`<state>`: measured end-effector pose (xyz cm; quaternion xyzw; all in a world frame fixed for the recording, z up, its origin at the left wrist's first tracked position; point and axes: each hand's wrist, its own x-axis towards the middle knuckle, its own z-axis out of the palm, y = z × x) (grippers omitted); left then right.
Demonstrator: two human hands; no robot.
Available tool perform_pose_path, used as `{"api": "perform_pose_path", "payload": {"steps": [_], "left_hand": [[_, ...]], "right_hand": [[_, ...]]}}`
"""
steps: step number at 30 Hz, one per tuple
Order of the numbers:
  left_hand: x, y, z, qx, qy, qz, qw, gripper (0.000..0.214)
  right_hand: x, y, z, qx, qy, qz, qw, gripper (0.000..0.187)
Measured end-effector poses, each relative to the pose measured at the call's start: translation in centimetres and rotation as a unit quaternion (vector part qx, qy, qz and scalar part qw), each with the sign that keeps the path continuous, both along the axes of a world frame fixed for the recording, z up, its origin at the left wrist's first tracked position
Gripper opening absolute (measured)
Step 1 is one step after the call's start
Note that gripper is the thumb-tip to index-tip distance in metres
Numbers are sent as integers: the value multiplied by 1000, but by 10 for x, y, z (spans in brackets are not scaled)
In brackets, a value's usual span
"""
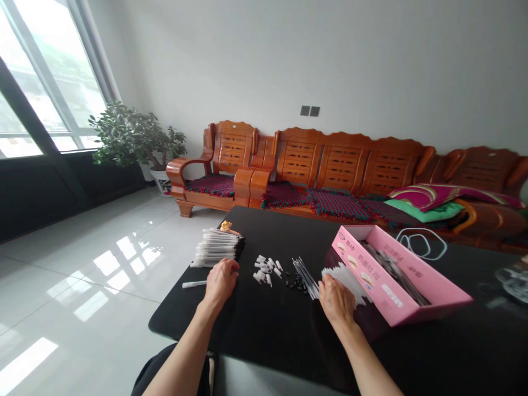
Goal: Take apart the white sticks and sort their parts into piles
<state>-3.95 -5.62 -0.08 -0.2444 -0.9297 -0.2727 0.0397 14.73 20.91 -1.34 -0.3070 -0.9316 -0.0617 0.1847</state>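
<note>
My left hand point(223, 280) is at the left of the black table, fingers closed around the near end of a white pen point(193, 284); the rest of the pen sticks out leftward. Just beyond it lies a stack of white pens point(214, 247) with black ends. My right hand point(338, 301) rests at the pile of translucent white pen barrels point(345, 279), fingers pinched on a barrel at its left edge; the fingertips are partly hidden. Between my hands are loose white pen caps point(267, 268), small black plugs point(295, 282) and a bundle of thin pen refills point(306, 278).
A pink box point(396, 275) holding dark grey pieces stands right of the barrels. A small yellow figurine point(226, 226) sits behind the pens. White cord loops point(423, 243) and a clear object point(513, 283) lie farther right. Wooden sofas point(322, 159) line the wall beyond the black table point(264, 330).
</note>
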Motion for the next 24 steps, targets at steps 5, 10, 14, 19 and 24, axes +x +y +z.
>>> {"api": "perform_pose_path", "payload": {"steps": [5,10,14,19,24], "left_hand": [[-20,-30,-1,-130,-4,7,991,17],[-17,-27,0,-164,-34,-23,986,9],[12,-4,16,-112,-17,-101,988,11],[57,29,31,58,16,-249,967,16],[73,43,25,119,-10,-306,945,22]], "right_hand": [[0,-10,10,-17,23,12,1000,18],[0,-25,14,-90,79,62,991,22],[-1,-50,15,-273,147,175,935,34],[-8,-78,11,-603,134,205,759,51],[-11,-87,12,-732,143,180,642,54]]}}
